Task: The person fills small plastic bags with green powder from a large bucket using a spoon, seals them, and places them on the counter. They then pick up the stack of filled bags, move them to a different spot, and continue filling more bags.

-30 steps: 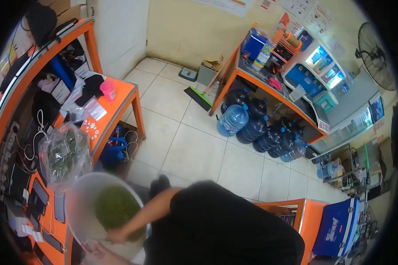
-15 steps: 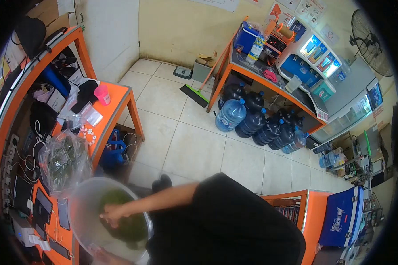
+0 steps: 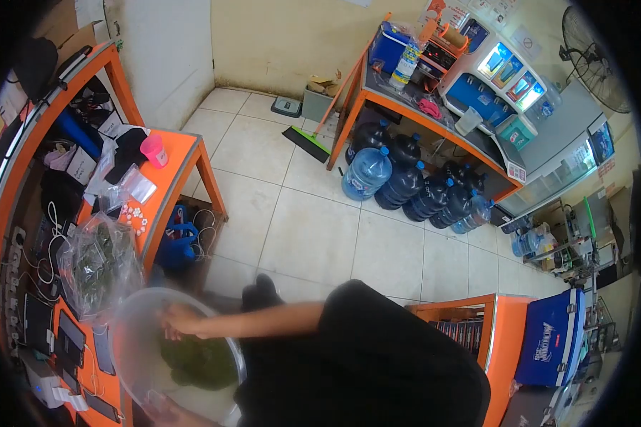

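Observation:
A translucent whitish tub [image 3: 132, 366] stands at the table's edge, with a dark green mass [image 3: 203, 363] lying in it. My right hand [image 3: 181, 322], on a bare forearm below a black sleeve, is inside the tub, above the upper left edge of the green mass. Its fingers look bent, but blur hides whether anything is in them. At the bottom of the view, my left hand [image 3: 165, 410] is at the lower part of the tub. Its fingers are smeared and partly cut off. Beside the tub lies a clear plastic bag [image 3: 100, 267] with green material inside.
Several phones [image 3: 70, 329] and cables lie on the orange table [image 3: 165, 188], with a pink cup [image 3: 154, 151] farther back. Several large water bottles [image 3: 367, 174] stand on the tiled floor under another table. A green broom [image 3: 308, 142] leans there. A blue cooler box [image 3: 546, 341] is at right.
My right hand has moved up and left, off the green mass, uncovering more of it. My left hand shows a little more at the bottom. The view has shifted slightly.

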### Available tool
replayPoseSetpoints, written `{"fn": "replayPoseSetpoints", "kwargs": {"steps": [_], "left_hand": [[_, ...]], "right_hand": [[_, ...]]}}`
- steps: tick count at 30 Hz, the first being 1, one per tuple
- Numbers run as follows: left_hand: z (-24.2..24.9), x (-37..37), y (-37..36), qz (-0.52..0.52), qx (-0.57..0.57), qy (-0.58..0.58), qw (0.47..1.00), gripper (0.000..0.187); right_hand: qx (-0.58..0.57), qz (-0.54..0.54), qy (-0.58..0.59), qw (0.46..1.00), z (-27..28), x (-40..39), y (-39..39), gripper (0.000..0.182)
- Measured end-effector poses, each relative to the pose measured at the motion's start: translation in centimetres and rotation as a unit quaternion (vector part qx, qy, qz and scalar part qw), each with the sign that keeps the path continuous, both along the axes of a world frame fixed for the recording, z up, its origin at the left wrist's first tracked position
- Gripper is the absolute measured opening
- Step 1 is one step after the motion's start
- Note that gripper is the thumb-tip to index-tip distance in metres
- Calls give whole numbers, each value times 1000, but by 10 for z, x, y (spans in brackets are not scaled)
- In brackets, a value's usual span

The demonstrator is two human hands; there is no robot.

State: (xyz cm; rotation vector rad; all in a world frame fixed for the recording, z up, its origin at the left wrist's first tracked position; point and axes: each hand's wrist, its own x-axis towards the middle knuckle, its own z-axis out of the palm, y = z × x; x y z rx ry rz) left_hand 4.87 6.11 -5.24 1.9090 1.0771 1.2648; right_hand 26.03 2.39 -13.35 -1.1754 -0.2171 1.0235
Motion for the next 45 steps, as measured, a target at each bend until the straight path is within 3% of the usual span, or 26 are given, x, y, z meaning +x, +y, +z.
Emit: {"fn": "replayPoseSetpoints", "kwargs": {"steps": [2,6,9,11,18,20,23,24,26,27,28,29,30,32,34,38,40,41,42,43,45], "left_hand": [[1,8,-6,19,-48,0,999,42],[-3,3,-1,3,-78,5,997,50],[-1,1,0,11,-20,77,997,54],[-2,2,-3,6,-86,8,996,54],[-31,-10,16,75,11,50,996,42],[-20,-11,12,16,-80,83,993,33],[-27,-9,9,6,-80,13,997,25],[-29,-11,12,19,-71,14,997,25],[-30,-12,16,-52,-35,24,998,40],[-32,-11,15,-15,-31,38,999,43],[-33,-6,15,12,-31,20,999,48],[-38,-3,13,14,-26,-52,998,53],[-42,-11,17,23,-35,-21,999,59],[-15,-4,7,-16,-89,-88,992,61],[-13,-6,14,14,-99,-134,986,58],[-20,-11,21,-5,-115,-108,988,53],[-18,-11,22,1,-116,-29,993,57],[-17,-9,23,11,-116,-33,993,57],[-17,-8,23,5,-73,35,997,61],[-18,-6,23,0,-31,103,994,65],[-15,0,22,-6,-56,99,994,69]], "right_hand": [[-23,-33,-5,999,-3,-2,4,49],[-30,-38,-4,999,-5,0,8,51],[-33,-83,-3,996,2,-1,7,52],[-44,-45,-2,998,4,2,4,54],[-56,-35,25,997,4,2,2,54],[-35,-58,48,997,5,2,3,55],[2,-92,56,994,-8,1,9,55],[-17,-53,42,998,-5,2,8,56],[-55,-54,23,997,15,8,-2,51],[-37,-59,31,997,13,10,-4,43],[140,-67,148,977,-15,11,-4,32],[158,-45,68,984,-18,12,-8,23],[54,-65,127,988,23,9,-13,19],[77,-63,103,990,27,11,-11,27],[65,-99,42,992,35,1,-7,35],[69,-126,38,989,41,-8,2,41],[89,-206,0,975,51,-11,4,43],[97,-207,-36,973,60,-14,-1,44],[97,-196,-38,975,77,-21,-4,44],[122,-190,-128,966,92,-29,-7,44],[209,-134,-292,924,95,-42,-18,36]]}}
